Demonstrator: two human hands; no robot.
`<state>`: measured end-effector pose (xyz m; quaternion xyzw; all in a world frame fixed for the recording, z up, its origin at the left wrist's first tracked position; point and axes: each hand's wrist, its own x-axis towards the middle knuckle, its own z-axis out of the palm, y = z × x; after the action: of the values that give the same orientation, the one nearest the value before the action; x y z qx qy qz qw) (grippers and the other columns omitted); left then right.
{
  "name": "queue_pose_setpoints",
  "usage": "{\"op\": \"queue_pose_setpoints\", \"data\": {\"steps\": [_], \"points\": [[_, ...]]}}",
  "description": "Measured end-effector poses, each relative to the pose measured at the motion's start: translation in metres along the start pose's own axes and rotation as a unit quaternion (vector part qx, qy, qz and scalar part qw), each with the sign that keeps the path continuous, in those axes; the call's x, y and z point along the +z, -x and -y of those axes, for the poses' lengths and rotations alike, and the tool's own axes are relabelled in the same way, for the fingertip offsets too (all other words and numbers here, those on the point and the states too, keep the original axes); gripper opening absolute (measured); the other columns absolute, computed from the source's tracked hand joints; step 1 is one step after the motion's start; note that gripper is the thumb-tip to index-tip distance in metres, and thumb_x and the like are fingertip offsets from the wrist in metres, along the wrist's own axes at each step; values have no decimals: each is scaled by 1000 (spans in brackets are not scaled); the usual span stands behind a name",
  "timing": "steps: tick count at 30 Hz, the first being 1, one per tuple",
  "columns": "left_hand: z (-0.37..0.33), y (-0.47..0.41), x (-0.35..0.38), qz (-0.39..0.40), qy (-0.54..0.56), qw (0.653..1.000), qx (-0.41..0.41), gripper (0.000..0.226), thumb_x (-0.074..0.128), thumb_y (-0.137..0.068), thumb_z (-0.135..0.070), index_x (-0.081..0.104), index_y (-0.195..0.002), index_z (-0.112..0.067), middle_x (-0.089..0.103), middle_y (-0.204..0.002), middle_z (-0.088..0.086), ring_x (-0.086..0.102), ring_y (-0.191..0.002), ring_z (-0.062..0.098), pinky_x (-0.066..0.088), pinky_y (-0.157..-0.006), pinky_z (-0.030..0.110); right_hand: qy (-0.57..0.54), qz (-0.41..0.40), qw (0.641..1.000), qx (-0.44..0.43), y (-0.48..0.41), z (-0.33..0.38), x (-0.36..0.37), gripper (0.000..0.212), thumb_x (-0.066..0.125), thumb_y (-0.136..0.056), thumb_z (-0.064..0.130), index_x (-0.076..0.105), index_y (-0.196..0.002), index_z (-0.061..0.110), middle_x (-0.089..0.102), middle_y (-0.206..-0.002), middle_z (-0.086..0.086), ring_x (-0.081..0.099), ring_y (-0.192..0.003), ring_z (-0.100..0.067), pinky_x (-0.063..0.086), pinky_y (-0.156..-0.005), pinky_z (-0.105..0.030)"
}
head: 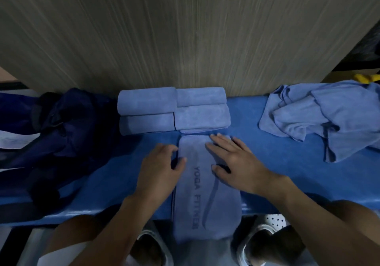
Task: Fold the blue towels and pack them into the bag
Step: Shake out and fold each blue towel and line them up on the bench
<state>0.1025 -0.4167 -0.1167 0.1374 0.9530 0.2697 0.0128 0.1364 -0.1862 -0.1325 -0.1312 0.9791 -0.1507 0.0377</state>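
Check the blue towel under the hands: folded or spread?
Partly folded. The blue towel lies as a narrow strip, its near end hanging over the table edge; the left hand grips its side and the right hand presses flat.

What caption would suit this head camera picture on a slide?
Left hand grips the lettered towel, right hand presses it flat; four folded towels behind, unfolded heap right, dark bag left.
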Motion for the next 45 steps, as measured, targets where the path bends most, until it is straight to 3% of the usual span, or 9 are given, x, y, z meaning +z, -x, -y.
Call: {"op": "queue_pose_setpoints", "data": {"steps": [5, 13, 17, 22, 27, 32, 39, 42, 45], "points": [[7, -23, 7, 40, 2, 998, -42, 43, 67, -80, -59, 61, -105, -24, 48, -100, -10, 52, -100, 15, 46, -89, 38, 10, -112, 975, 191, -4, 1, -11, 59, 56, -85, 59, 50, -131, 22, 48, -128, -1, 39, -120, -23, 30, -97, -38], [1, -40, 5, 103, -1, 992, -79, 36, 71, -77, -57, 53, -93, -30, 42, -104, -11, 41, -105, 14, 32, -93, 33, -89, 36, 945, 311, -15, -12, -29, 55, 73, -63, 69, 53, -96, 31, 33, -107, 5, 30, -111, -20, 26, -90, -33], [-3, -42, 0, 102, 59, 990, -77, 25, 75, -80, -42, 52, -81, -32, 52, -86, -20, 54, -90, 8, 41, -91, 36, -128, 29, 949, 288, -18, -10, -33, 38, 79, -67, 55, 53, -78, 31, 41, -100, 7, 33, -103, -16, 26, -88, -33], [-1, -46, -7, 119, 186, 969, -111, 29, 78, -79, -23, 54, -95, -22, 67, -85, -1, 63, -75, 7, 43, -62, 16, -243, -8, 937, 250, -15, -13, -31, 31, 80, -71, 40, 50, -75, 29, 57, -69, 11, 53, -78, -14, 32, -87, -33], [-3, -49, -17, 172, 231, 950, -120, 14, 76, -81, -13, 73, -94, -17, 76, -86, -1, 70, -82, 9, 56, -82, 27, -339, 33, 914, 223, -11, -19, -33, 33, 80, -66, 41, 68, -97, 34, 73, -81, 13, 68, -80, -7, 41, -102, -51], [-4, -50, -17, 149, 255, 949, -109, 8, 71, -85, -8, 68, -77, -6, 65, -56, 1, 58, -50, 8, 45, -57, 19, -443, -8, 872, 208, -8, -19, -40, 14, 78, -77, 4, 71, -88, 8, 74, -88, -10, 69, -89, -33, 55, -86, -49], [-7, -53, -10, 63, 332, 938, -80, 6, 63, -86, 9, 61, -89, 5, 69, -81, 16, 71, -58, 26, 46, -41, 26, -358, -159, 905, 167, -15, -26, -20, 25, 68, -81, -1, 58, -73, 20, 67, -70, -7, 63, -68, -31, 54, -64, -51], [-2, -50, -10, 45, 321, 945, -43, 12, 64, -85, 11, 64, -83, -2, 66, -61, 4, 59, -45, 15, 40, -37, 21, -311, -162, 927, 134, -13, -26, -18, 24, 70, -80, -1, 57, -74, 19, 66, -71, -6, 60, -66, -27, 51, -62, -49], [4, -44, -11, 49, 297, 953, 16, 16, 68, -84, 8, 69, -83, -8, 72, -79, -7, 60, -57, -1, 45, -50, 12, -263, -150, 950, 82, -7, -26, -18, 22, 69, -79, 0, 62, -78, 20, 69, -81, 2, 64, -73, -16, 52, -64, -43]]}}
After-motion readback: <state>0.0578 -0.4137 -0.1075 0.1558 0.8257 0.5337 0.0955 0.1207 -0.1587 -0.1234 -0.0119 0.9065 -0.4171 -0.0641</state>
